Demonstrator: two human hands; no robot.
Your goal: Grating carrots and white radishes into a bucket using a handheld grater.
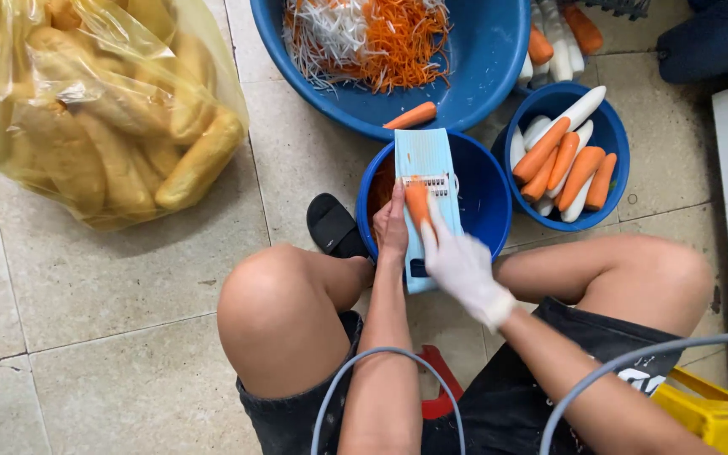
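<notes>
floor (111,278) is pale tile, w/ a big clear bag of bread rolls (103,101) top left. large blue basin (482,59) up top holds shredded carrot and white radish, plus one loose carrot piece (410,115) near its rim. right of centre a small blue bowl (612,135) is stacked w/ peeled carrots and white radish sticks. between my knees sits another blue bowl (486,198), and the pale blue slicer board (425,173) leans across it, sloping toward me.

my left hand (393,226) lies along the board's left edge, bare, fingers flat against it, steadying. my right hand (463,265), in a thin white glove, has fingers closed on the carrot stub (417,202), pressing it to the board just below the blade slot.

handling, as i judge it: stub is stiff, light, prob wet and slippery, and short, so fingers are close to the blade. best hold is on its upper end, tips kept high. board is light plastic and could slide on the rim w/o that left-hand brace.
</notes>
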